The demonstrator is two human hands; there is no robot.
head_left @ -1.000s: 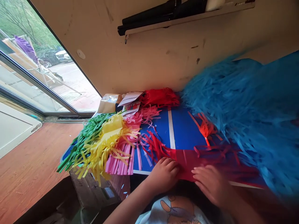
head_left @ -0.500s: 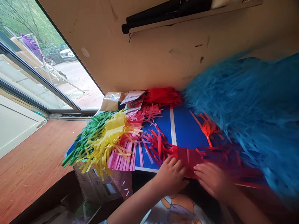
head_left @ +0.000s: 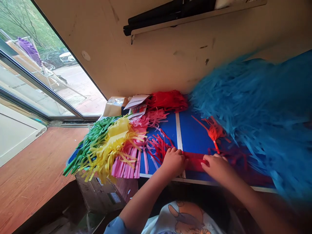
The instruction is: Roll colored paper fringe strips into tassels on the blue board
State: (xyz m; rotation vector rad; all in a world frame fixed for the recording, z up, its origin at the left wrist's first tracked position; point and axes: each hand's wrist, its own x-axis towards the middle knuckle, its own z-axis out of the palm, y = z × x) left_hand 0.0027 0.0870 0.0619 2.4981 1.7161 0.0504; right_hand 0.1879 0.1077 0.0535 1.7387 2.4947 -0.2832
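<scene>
A dark red fringed paper strip [head_left: 194, 161] lies stretched across the front of the blue table [head_left: 190, 130], its cut fringe spreading to the left and right. My left hand [head_left: 174, 162] is closed on the strip's left part. At the other end of its plain middle band, my right hand [head_left: 216, 165] pinches it, thumb toward the band. Just beyond my right hand is an orange-red tassel [head_left: 215, 131] with a twisted stem. Left of my left hand lie pink fringe [head_left: 126, 162], yellow fringe [head_left: 119, 130] and green fringe [head_left: 95, 136].
A big blue fringe mass [head_left: 263, 120] fills the right side. Red fringe [head_left: 168, 100], papers [head_left: 136, 101] and a brown packet [head_left: 114, 105] sit along the wall. Below the table's left end stands an open cardboard box [head_left: 97, 191]. A shelf [head_left: 200, 19] juts from the wall above.
Both hands have moved slightly away from me over the table, carrying the red strip off the front edge. The strip's middle band now looks straighter between them.
</scene>
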